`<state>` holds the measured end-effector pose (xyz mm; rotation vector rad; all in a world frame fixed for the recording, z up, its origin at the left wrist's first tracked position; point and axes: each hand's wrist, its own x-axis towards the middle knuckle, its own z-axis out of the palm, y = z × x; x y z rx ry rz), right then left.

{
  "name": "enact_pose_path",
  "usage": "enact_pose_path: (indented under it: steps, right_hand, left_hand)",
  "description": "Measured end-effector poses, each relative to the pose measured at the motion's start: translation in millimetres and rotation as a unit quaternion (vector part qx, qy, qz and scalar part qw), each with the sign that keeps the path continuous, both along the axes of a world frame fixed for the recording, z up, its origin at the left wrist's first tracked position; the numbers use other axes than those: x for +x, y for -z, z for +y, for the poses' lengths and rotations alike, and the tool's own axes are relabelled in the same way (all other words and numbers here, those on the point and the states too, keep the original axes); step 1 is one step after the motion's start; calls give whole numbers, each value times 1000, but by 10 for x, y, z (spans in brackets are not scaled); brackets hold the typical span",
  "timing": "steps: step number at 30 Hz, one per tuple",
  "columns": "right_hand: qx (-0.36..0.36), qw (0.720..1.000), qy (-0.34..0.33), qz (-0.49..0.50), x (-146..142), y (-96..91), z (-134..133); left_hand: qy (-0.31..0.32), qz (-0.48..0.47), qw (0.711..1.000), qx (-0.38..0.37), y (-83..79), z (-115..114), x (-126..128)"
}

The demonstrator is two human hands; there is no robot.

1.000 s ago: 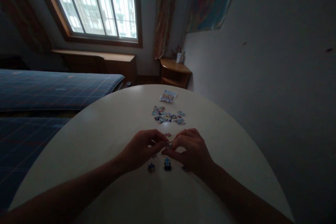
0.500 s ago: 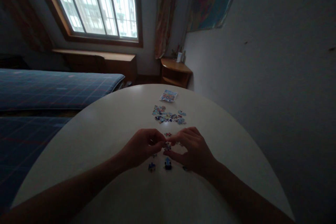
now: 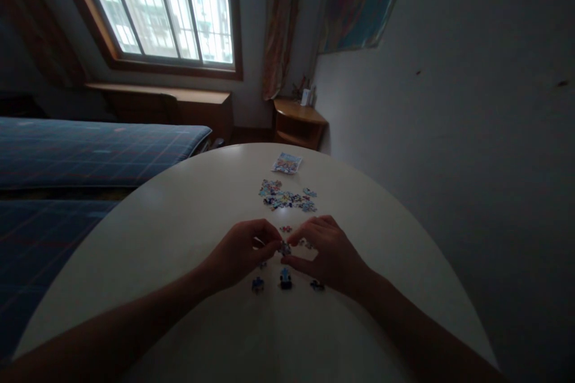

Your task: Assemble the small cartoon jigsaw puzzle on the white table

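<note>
My left hand [image 3: 245, 249] is closed in a pinch, its fingertips at the left edge of a small jigsaw puzzle piece [image 3: 284, 249]. My right hand [image 3: 330, 254] has its index finger and thumb at the upper and lower right edges of that same piece. Just beyond lies a reddish puzzle piece [image 3: 286, 229]. Nearer to me are a blue piece [image 3: 257, 285] on the left, a blue and black piece [image 3: 286, 279] in the middle and a dark piece [image 3: 317, 285] by my right wrist. Other pieces are partly covered by my hands.
A pile of loose puzzle pieces [image 3: 287, 198] lies farther back on the round white table [image 3: 206, 191]. Behind it sits a printed packet [image 3: 287, 163]. A bed with a plaid cover [image 3: 99, 152] stands to the left, a wall [image 3: 449, 131] to the right.
The hands stay at the same piece, with the right fingers shifted slightly. The dark piece by my right wrist shows more fully. The whole view has moved a little.
</note>
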<state>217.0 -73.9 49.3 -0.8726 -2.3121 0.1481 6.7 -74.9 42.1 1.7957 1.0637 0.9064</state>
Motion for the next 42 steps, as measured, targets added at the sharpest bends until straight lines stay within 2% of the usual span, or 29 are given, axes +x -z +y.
enact_pose_path:
  steps: [4,9,11,14,17,21,26,42]
  right_hand:
    - [-41,999,-23,-12,26,-33,8]
    - [-52,998,-24,-21,79,-69,31]
    - [-52,998,-23,-30,146,-95,69]
    - [-53,997,-19,-58,277,-126,153]
    - [-58,995,-4,-86,384,-122,233]
    - [-70,992,6,-107,436,-72,287]
    - [-71,990,2,-120,420,-16,293]
    - [-75,990,-23,-118,342,75,284]
  left_hand:
    - [-7,9,1000,-5,47,11,-5]
    - [-6,26,999,17,60,20,-18]
    - [-9,52,997,53,71,32,-33]
    - [7,119,982,146,105,53,-62]
    - [70,170,953,241,156,70,-89]
    - [143,222,918,296,205,83,-111]
    - [167,256,900,312,201,97,-124]
    - [184,275,892,306,142,78,-131]
